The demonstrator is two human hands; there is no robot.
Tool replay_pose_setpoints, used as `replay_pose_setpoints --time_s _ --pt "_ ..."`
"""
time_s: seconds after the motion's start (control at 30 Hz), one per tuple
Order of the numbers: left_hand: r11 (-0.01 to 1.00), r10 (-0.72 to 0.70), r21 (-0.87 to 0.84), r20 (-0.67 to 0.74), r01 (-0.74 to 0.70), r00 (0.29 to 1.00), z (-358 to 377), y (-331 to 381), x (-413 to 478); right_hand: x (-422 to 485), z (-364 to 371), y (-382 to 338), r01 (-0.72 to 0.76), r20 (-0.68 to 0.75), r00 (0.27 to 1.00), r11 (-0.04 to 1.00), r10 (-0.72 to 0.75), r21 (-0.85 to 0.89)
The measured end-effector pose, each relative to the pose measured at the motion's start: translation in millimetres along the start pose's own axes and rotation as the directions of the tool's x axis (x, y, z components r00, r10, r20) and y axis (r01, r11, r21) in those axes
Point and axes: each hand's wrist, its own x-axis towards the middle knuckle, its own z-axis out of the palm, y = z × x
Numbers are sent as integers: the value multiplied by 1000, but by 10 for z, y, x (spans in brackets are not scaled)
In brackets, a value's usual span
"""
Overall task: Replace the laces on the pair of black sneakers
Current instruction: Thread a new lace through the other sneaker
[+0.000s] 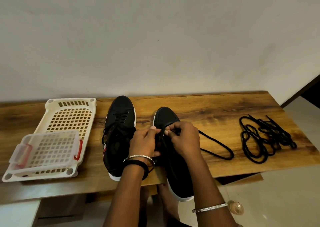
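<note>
Wooden desk (207,109) beneath everything, white plastic tray (71,100) well left of the fingers (174,127). Two black sneakers, toes pointing away: laced sneaker (121,112) just left of the fingers, second sneaker (166,114) directly under them. Spare laces (265,138) piled well to the right; fingers of left hand (143,142) and right hand (186,140) curled, pinching a lace (214,141) over the eyelets.

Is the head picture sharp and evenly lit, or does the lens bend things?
Head view: light is soft and even, no glare. Wide-angle lens bows the table edge. The lace blends into the black sneaker where the left hand and right hand pinch it.
</note>
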Motion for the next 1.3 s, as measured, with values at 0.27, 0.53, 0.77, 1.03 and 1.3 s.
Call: replay_pose_setpoints --time_s 0.27,0.53,0.77,1.03,1.3 --pt "742 470 590 -120 -318 874 123 9 -67 44 -4 65 -22 31 999 997 20 73" --pt "503 542 794 18 -341 840 170 14 -59 68 -6 114 -28 85 996 991 17 127" --pt "541 688 723 -85 -431 721 106 37 -76 40 5 149 41 76 996 997 -46 69" --pt "884 380 -206 -206 -419 902 -107 270 -174 56 -2 174 45 89 995 998 -48 40" --pt "278 534 901 144 -333 833 -198 145 -204 68 -2 174 58 101 993 998 -59 12"
